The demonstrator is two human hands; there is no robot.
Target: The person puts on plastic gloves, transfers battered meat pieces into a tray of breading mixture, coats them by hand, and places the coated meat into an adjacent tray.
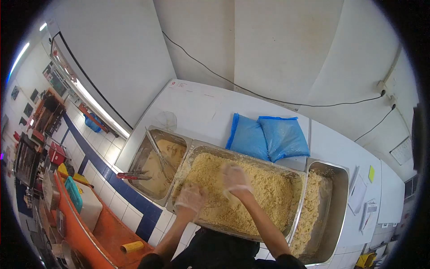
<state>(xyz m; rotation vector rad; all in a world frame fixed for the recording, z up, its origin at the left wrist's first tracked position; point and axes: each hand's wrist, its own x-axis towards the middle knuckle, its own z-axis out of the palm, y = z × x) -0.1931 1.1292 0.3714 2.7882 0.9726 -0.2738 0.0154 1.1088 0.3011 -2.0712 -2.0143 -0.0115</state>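
A wide steel tray point(301, 190) holds yellowish crumbs point(268, 201). My left hand point(191, 200), in a clear plastic glove, is at the tray's left part, on the crumbs. My right hand point(236, 178), gloved too, is over the middle of the crumbs. The fingers of both hands are blurred, so what they grip, if anything, cannot be made out. Left of the tray, a smaller steel pan point(134, 154) holds pale batter point(156, 172), a whisk point(161, 157) and red-handled tongs point(133, 176).
Two blue bags point(283, 136) lie behind the tray. Another steel pan point(327, 210) with crumbs stands at the right. Papers point(358, 193) lie farther right on the white worktop point(201, 103). An orange cart point(105, 237) stands at the lower left.
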